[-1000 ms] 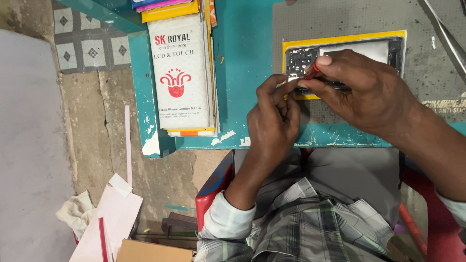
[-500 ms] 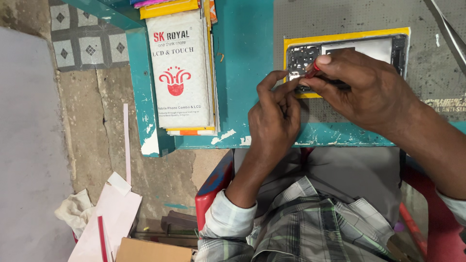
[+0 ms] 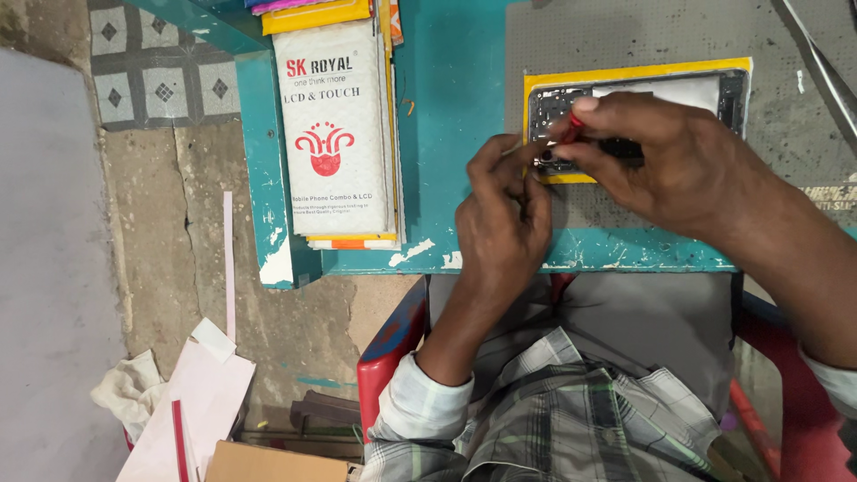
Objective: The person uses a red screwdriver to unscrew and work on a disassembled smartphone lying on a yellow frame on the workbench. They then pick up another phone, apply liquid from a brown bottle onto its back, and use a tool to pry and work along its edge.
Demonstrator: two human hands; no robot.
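An opened phone (image 3: pixel 665 89) in a yellow frame lies on a grey mat (image 3: pixel 625 36) on the teal table. My right hand (image 3: pixel 669 161) covers the phone's lower left part and pinches a thin tool with a red tip (image 3: pixel 571 123) over its left end. Just below and left of it, my left hand (image 3: pixel 500 223) is curled, its fingertips pinching a thin metal piece (image 3: pixel 511 152) by the phone's left edge. What lies under the fingers is hidden.
A stack of flat white and yellow boxes (image 3: pixel 337 125) lies on the table's left part. The teal table edge (image 3: pixel 571 259) runs near my lap. A red chair (image 3: pixel 393 348), paper scraps (image 3: pixel 196 393) and a cardboard box (image 3: pixel 268 464) are on the floor at left.
The view has shifted slightly; both hands stay at the phone's left end with only small finger movements.
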